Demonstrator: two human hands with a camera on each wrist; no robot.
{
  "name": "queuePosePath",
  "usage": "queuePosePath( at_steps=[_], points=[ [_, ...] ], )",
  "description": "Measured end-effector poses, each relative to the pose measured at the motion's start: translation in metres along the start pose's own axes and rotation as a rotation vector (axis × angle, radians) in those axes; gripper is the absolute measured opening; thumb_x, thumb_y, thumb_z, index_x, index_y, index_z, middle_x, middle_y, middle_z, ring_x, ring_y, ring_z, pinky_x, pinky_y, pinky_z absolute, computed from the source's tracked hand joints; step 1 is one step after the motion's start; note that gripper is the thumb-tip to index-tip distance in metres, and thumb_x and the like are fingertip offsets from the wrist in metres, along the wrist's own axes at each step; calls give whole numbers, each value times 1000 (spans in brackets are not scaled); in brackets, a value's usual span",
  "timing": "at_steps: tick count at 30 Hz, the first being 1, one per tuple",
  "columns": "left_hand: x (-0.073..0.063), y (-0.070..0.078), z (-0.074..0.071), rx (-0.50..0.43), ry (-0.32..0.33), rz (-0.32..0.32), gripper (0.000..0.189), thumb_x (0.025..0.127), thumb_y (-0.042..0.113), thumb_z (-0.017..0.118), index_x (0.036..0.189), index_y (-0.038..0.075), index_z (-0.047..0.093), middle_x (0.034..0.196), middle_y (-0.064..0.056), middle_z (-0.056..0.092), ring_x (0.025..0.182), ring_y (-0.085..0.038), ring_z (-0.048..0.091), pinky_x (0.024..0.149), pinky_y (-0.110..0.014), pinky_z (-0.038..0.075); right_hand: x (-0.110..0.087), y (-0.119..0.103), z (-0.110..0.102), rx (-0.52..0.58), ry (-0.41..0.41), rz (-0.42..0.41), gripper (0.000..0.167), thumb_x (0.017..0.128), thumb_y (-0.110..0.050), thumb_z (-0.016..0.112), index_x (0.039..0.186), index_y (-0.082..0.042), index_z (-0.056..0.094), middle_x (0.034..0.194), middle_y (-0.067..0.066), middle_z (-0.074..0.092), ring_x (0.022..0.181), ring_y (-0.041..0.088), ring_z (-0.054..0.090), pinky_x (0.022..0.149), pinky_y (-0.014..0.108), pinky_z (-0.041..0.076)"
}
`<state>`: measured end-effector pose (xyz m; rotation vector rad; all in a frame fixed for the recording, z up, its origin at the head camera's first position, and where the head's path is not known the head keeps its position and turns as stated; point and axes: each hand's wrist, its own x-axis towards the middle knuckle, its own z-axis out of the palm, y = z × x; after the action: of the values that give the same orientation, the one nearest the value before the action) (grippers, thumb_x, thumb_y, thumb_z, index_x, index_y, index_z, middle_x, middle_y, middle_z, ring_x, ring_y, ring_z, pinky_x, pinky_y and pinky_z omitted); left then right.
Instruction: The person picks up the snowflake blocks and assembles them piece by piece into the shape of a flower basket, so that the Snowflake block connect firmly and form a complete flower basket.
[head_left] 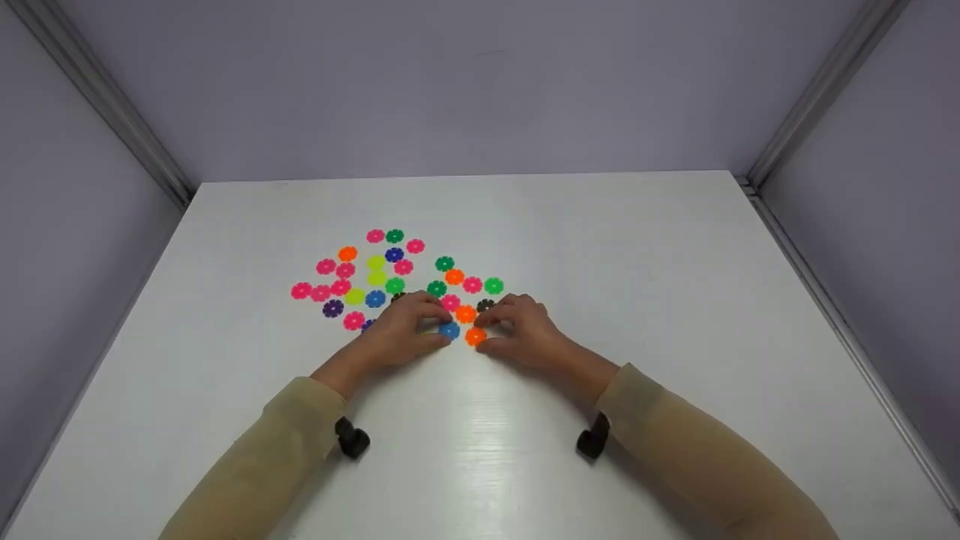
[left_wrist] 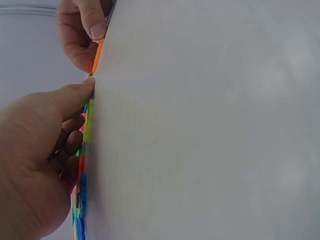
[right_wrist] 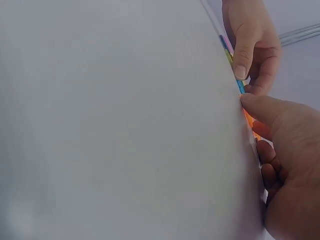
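Blue and notched round its rim, one small flower-shaped disc [head_left: 450, 330] lay flat at the fingertips of the left grip [head_left: 401, 330], thumb on its near edge and forefinger on its far edge, the two closed in on it. Facing it, the right grip [head_left: 529, 334] pinched an orange disc [head_left: 473, 337] the same way, thumb near and forefinger far. The two held discs sat just beside each other with a narrow strip of white counter [head_left: 675, 300] between them, so each grip came at its piece from the outer side.

A second orange disc [head_left: 465, 313] lay just beyond the pair, close by the right forefinger, with a pink disc [head_left: 450, 303] up and to the left of it and a black disc [head_left: 485, 305] partly behind the right grip. Past these, a dark green disc [head_left: 436, 288] and a bright green disc [head_left: 493, 286] lay farther out. More discs spread to the left, among them a yellow disc [head_left: 376, 264] and a purple disc [head_left: 333, 308] (a few were partly covered by the left grip).

Both wrist views showed the pieces nearly edge-on, as thin coloured strips. Khaki sleeves [head_left: 277, 450] covered the forearms, and a black device [head_left: 352, 439] hung at each cuff.
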<state>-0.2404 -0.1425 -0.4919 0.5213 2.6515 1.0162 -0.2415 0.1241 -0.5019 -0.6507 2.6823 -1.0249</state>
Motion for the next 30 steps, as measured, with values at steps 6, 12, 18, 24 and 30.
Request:
queuePosePath(
  at_steps=[6, 12, 18, 24, 30],
  points=[
    [-1, 1, 1, -4, 4, 13, 33, 92, 30, 86, 123, 28, 77, 137, 1, 59, 137, -22, 48, 114, -50, 45, 0, -3, 2, 4, 3, -15, 23, 91, -27, 85, 113, -25, 80, 118, -5, 66, 119, 21, 52, 101, 46, 45],
    [-3, 5, 3, -9, 26, 65, 30, 95, 23, 83, 124, 24, 75, 123, 5, 65, 124, -19, 55, 110, -43, 49, -2, -2, 4, 84, 25, -74, 13, 92, -11, 78, 101, -19, 78, 108, -5, 69, 110, 21, 56, 103, 42, 46],
    [-5, 10, 4, -2, 36, 74, 33, 95, 16, 82, 126, 22, 74, 120, 7, 66, 119, -16, 59, 107, -39, 52, -3, -7, 4, 128, 24, -22, 29, 91, -22, 86, 118, -17, 76, 112, -5, 66, 111, 18, 57, 102, 35, 52],
    [-5, 10, 5, 8, 44, 68, 34, 95, 16, 83, 127, 21, 74, 120, 8, 68, 118, -15, 61, 106, -36, 53, -1, -11, 8, 57, 58, 42, 37, 90, -32, 87, 123, -17, 78, 111, -5, 66, 112, 18, 56, 103, 41, 46],
    [-4, 10, 4, 10, 47, 65, 34, 94, 16, 84, 127, 21, 75, 118, 9, 70, 115, -13, 64, 104, -34, 54, 3, -12, 11, 28, 68, 63, 31, 90, -31, 87, 117, -18, 80, 108, -6, 67, 110, 19, 56, 102, 45, 42]
  ],
)
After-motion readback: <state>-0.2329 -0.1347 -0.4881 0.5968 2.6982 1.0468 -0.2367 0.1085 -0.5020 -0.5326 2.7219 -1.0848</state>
